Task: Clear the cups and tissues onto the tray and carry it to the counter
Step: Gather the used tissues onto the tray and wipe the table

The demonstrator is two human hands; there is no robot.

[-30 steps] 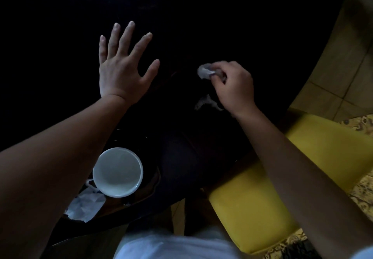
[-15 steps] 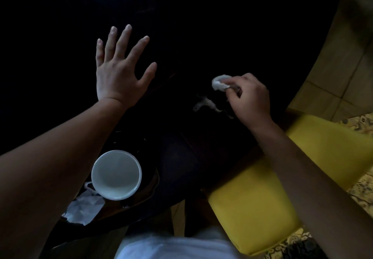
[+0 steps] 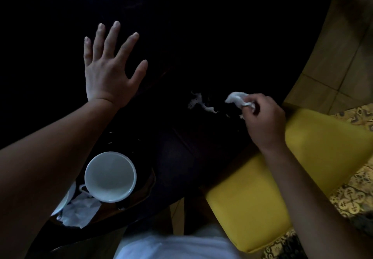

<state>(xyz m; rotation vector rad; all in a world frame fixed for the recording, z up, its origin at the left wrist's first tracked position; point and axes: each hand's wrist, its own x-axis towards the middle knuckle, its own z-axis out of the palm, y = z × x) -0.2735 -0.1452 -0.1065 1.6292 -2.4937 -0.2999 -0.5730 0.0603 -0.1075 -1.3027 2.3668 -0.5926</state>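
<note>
While a crumpled tissue (image 3: 237, 99) sits pinched in the right hand (image 3: 264, 120) over the dark worktop (image 3: 201, 36), white smears (image 3: 198, 103) gleam just beside it. Left hand (image 3: 109, 71) spreads flat, fingers wide, holding nothing. Nearer, a white cup (image 3: 110, 176) stands by another tissue (image 3: 78, 211).
</note>
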